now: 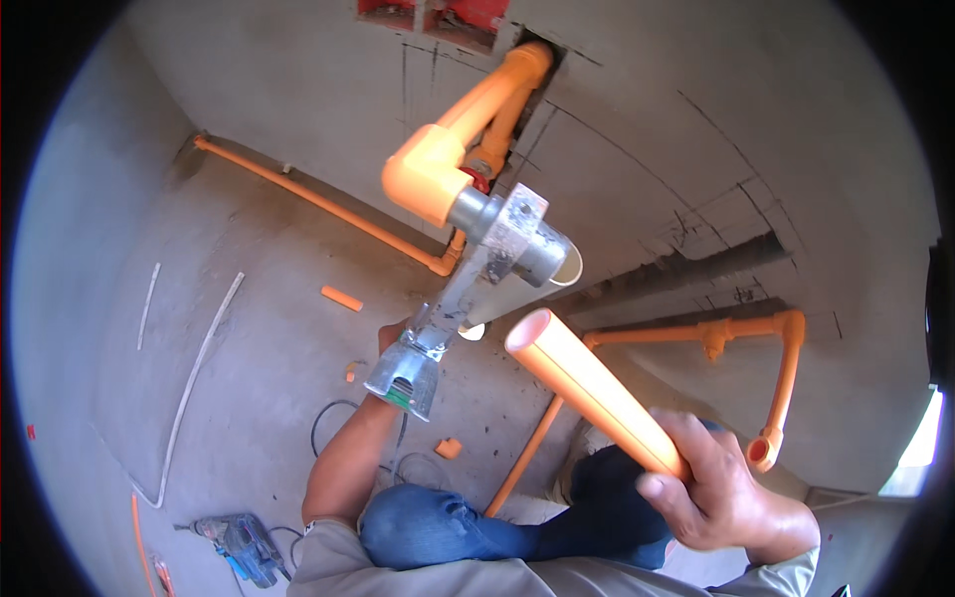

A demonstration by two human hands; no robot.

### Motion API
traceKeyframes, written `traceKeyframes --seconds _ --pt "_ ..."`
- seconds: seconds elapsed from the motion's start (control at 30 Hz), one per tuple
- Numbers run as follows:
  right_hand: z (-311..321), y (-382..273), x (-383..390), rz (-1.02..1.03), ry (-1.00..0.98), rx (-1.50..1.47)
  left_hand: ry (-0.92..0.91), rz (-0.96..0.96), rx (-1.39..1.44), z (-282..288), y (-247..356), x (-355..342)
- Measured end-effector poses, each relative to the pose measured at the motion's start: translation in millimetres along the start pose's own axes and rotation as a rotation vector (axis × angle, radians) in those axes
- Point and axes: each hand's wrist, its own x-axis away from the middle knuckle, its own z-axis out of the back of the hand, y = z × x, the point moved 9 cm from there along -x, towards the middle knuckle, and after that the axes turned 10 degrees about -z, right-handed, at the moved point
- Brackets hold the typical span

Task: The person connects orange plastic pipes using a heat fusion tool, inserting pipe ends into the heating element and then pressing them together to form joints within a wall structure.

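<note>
An orange elbow fitting (423,174) at upper centre joins pipework coming out of a wall opening and sits on a metal socket of a pipe-heating tool (448,294). My left hand (390,340) is behind the tool's lower part, gripping it, with most fingers hidden. In my right hand (701,483) is a straight orange pipe (587,383), held at its lower end, its open upper end apart from the tool and just below its right-hand metal socket. A pale tube (507,298) shows behind the tool.
Orange pipework runs along the left wall (318,194) and at right (756,328). On the floor (269,378) lie a loose short pipe (341,298), a small fitting (448,448), grey conduit (204,363), cables and a blue power tool (239,542). My jeans-covered knees (428,522) are below.
</note>
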Motion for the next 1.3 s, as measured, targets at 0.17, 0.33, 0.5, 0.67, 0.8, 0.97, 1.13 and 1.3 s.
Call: traceKeyframes --seconds 0.17,0.33,0.5,0.67,0.8,0.97,1.13,1.3 --pt "14 4 -5 0.154 0.489 0.424 -0.1 0.004 -0.154 1 9 0" --pt "19 10 -2 0.105 0.622 0.498 -0.19 0.162 -0.193 1 12 2" --pt "15 5 -17 0.102 0.633 0.514 -0.122 0.333 0.231 -10 -68 33" --pt "19 7 -21 0.109 0.662 0.567 -0.353 0.473 0.089 -16 -29 19" --pt "19 -5 -23 0.137 0.669 0.616 -0.177 0.552 0.602 -23 -90 42" --pt "19 -7 -23 0.139 0.668 0.632 -0.157 0.543 0.443 -26 -82 38" --pt "20 -4 -25 0.107 0.637 0.607 -0.356 0.339 0.095 -26 -38 8" --pt "20 -10 -26 0.096 0.589 0.551 -0.057 0.765 1.127 -40 -89 45"
